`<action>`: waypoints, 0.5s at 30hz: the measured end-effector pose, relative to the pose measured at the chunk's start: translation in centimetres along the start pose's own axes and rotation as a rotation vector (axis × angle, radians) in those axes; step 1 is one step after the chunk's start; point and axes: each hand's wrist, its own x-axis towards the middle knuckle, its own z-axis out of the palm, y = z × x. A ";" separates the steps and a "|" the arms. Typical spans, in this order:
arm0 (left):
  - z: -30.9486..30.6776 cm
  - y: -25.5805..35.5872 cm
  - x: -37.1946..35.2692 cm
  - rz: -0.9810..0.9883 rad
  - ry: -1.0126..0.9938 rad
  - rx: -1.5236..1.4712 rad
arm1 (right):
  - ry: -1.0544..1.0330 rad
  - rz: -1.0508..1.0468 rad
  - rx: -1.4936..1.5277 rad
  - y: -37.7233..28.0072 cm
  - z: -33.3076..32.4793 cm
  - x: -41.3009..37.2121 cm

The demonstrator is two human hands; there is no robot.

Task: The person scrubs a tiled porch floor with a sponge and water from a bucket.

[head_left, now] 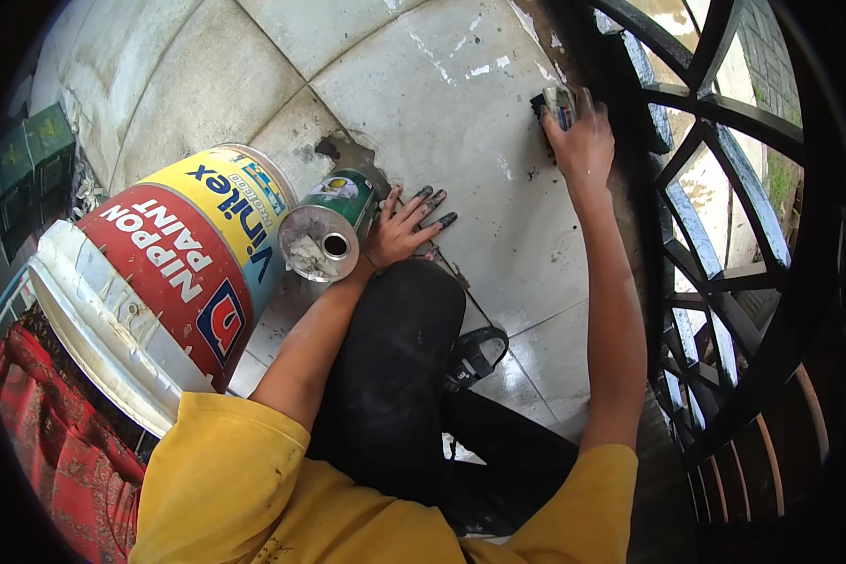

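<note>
Bracing on the tiled floor [461, 113], the left hand [404, 226] lies flat just right of the small green can [334, 226], stained fingers [432, 199] spread wide and holding nothing, likely propping the lean. Farther right of the can, the right hand [583, 141] closes on a small dark tool [556, 103] by the black railing [714, 188]; the hand hides whether it is a brush or a pad. A paint bucket [169, 273] lies just left of the can.
</note>
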 end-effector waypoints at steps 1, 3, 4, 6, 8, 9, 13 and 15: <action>0.1 -0.4 -0.1 0.005 0.012 -0.001 | -0.019 0.017 0.029 -0.6 -0.8 0.2; -0.1 0.0 -0.5 0.002 0.015 -0.017 | 0.049 -0.054 -0.017 2.9 0.9 -3.9; 0.0 -0.3 0.0 -0.001 0.039 -0.019 | 0.136 -0.142 -0.063 4.6 0.9 -5.0; 0.0 -0.1 -0.1 -0.024 0.038 -0.027 | 0.054 -0.157 0.008 4.9 0.0 -6.0; -0.3 0.2 -0.1 -0.030 0.026 -0.034 | 0.005 -0.092 0.001 3.7 -0.4 -5.2; -0.6 0.1 0.3 -0.017 0.033 -0.014 | 0.023 -0.042 -0.012 2.4 -0.3 -3.8; -0.6 -0.9 0.6 0.008 0.045 0.025 | -0.061 0.029 0.002 0.0 -0.6 0.3; 0.0 -0.4 0.1 0.015 0.061 -0.010 | 0.073 -0.002 -0.074 3.1 0.2 -3.5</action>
